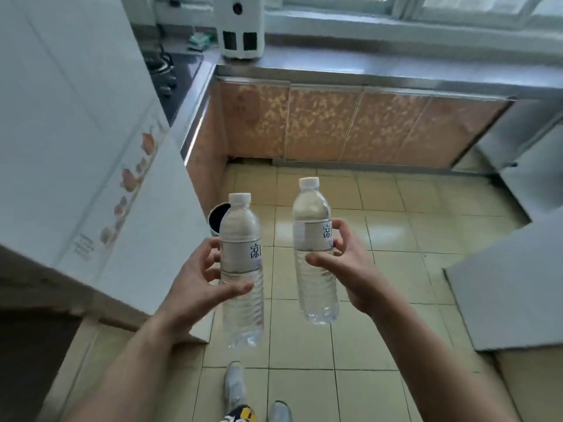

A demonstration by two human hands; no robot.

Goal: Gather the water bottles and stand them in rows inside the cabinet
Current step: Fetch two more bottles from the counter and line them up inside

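I hold two clear water bottles upright in front of me over the tiled floor. My left hand (198, 284) grips the left water bottle (242, 239) around its middle, thumb across the front. My right hand (347, 263) grips the right water bottle (312, 214) at its white label. Both bottles have white caps and grey-white labels with dark print. The cabinet (320, 126) with orange patterned doors runs under the steel counter ahead, and its doors look closed.
A white fridge (76, 132) stands close on my left. A white appliance (240, 28) sits on the counter (396, 71), beside a black stove (170, 71). A dark bin (217, 214) stands by the fridge corner. Grey boards (502, 300) lie on the right. My shoes (234, 385) show below.
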